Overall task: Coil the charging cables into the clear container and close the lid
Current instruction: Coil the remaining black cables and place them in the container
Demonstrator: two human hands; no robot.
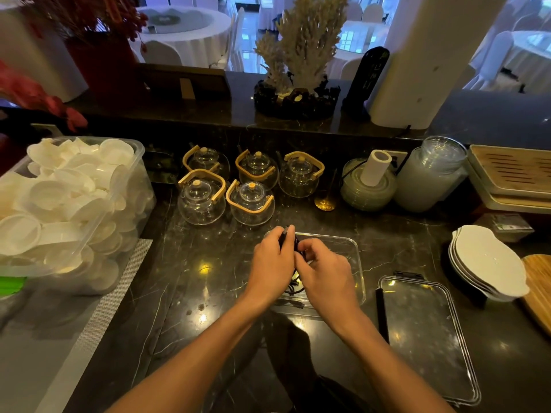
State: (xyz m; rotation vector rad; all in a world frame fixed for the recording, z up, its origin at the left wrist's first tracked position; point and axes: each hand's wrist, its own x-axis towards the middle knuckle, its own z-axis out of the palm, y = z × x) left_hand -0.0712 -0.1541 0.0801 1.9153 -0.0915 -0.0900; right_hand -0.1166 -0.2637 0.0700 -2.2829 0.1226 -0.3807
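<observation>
A clear rectangular container (354,251) sits on the dark marble counter in the middle of the view. Both hands hover over its left half. My left hand (272,265) is closed around a black charging cable (293,289), whose plug end sticks up between my fingers. My right hand (326,274) pinches the same cable close beside it. Loose loops of cable hang below my hands into the container. The clear lid (426,338), with black clips, lies flat on the counter to the right of the container.
Several glass teapots (202,201) with wooden handles stand just behind the container. A big plastic tub (140,186) of white lids fills the left. Stacked white plates (486,260) and a wooden board (539,290) lie at the right. Glass jars (429,177) stand behind.
</observation>
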